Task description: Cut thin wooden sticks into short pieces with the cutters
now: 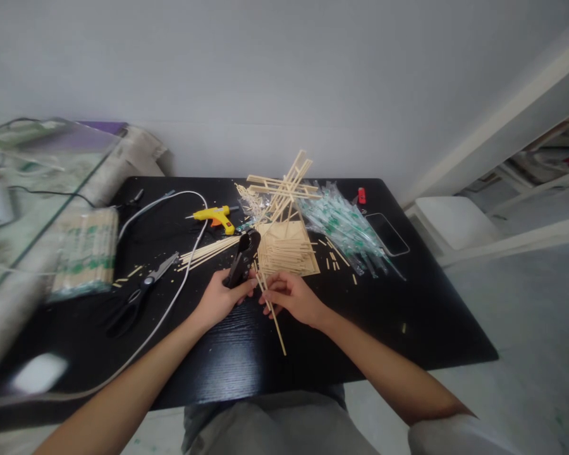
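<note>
My left hand (224, 296) is closed around a black hand cutter (241, 258), whose head points up and away from me. Beside it, my right hand (291, 297) pinches a thin wooden stick (277, 323) that slants down toward the table's front edge. The fingertips of both hands are close together near the stick's upper part. Just beyond them lies a stack of sticks (287, 253) on a square wooden base. A windmill-like frame of glued sticks (287, 186) rises behind that stack.
A yellow glue gun (218, 216), loose sticks (207, 251), black scissors (140, 294) and a white cable (174, 303) lie to the left. Plastic wrappers (344, 224), a phone (387, 234) and a red object (361, 195) are on the right. A stick pack (86, 249) sits at far left.
</note>
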A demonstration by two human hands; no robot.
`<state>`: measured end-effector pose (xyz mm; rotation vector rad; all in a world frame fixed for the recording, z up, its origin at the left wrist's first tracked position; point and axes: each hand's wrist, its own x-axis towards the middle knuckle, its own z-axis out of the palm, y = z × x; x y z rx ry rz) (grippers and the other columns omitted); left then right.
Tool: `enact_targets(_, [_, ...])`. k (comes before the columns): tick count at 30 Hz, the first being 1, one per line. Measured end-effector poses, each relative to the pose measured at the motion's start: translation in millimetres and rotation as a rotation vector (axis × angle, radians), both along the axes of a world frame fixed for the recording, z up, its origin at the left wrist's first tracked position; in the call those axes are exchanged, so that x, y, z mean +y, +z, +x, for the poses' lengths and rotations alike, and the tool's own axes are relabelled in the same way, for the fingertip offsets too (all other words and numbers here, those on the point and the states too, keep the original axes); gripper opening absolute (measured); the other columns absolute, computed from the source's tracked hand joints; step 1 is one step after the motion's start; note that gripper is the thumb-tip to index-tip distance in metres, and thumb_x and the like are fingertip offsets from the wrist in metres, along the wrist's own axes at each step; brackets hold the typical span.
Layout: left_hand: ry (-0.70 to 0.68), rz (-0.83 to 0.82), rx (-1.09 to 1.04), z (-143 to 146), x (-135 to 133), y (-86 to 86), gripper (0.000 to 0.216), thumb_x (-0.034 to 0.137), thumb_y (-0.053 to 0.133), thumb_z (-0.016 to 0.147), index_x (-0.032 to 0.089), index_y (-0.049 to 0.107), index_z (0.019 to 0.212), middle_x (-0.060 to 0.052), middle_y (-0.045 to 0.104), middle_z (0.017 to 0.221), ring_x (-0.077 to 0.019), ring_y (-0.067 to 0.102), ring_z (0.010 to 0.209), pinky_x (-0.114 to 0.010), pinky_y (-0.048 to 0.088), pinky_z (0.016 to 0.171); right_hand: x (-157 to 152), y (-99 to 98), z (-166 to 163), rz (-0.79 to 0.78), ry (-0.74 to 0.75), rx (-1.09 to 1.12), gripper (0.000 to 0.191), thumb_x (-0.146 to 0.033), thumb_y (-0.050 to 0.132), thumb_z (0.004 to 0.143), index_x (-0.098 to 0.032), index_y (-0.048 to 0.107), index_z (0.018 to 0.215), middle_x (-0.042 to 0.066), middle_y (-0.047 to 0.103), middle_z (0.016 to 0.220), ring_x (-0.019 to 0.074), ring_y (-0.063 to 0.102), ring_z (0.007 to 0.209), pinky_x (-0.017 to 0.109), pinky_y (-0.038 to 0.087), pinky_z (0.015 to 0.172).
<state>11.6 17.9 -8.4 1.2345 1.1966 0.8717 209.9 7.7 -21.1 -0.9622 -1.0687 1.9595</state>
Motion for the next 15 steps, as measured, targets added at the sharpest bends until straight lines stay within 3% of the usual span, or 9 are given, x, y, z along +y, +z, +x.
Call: enact_targets(15, [-0.002, 0.005, 0.01, 0.9, -0.2, -2.6, 0.029, 0.038, 0.08, 0.073, 0.015, 0.067, 0.083, 0.004, 0.058, 0.057, -0.0086, 0.047, 0.046, -0.023, 0.038, 0.047, -0.6, -6.0, -1.1, -0.008, 0.014, -0.008, 0.045, -0.043, 0.088, 0.07, -0.016, 0.059, 0.09, 0.003, 0.075, 0.08, 0.0144, 0.071, 0.061, 0.025, 0.061, 0.051])
